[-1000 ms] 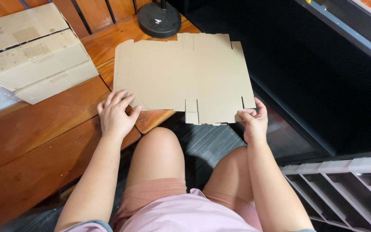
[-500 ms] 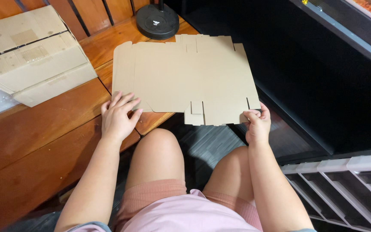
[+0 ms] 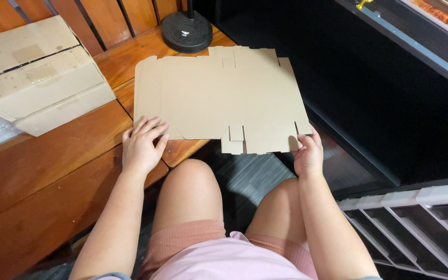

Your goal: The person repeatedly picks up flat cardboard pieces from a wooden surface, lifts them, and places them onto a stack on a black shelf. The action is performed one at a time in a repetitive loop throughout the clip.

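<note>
A flat, unfolded brown cardboard box blank (image 3: 219, 96) with cut tabs lies on the corner of a wooden slatted table (image 3: 53, 161) and overhangs its right edge. My left hand (image 3: 142, 145) rests palm down on the blank's near left corner, fingers spread. My right hand (image 3: 307, 153) pinches the blank's near right corner, which hangs over the floor. My bare knees are below, under the blank's front edge.
A stack of flat cardboard blanks (image 3: 37, 72) sits at the table's far left. A round black stand base (image 3: 186, 30) is behind the blank. A dark shelf unit (image 3: 390, 93) is to the right, a white plastic drawer rack (image 3: 416, 223) at lower right.
The blank has shifted slightly left and nearer to me. My right hand's grip moved under the near right corner. My left hand stays on the near left corner.
</note>
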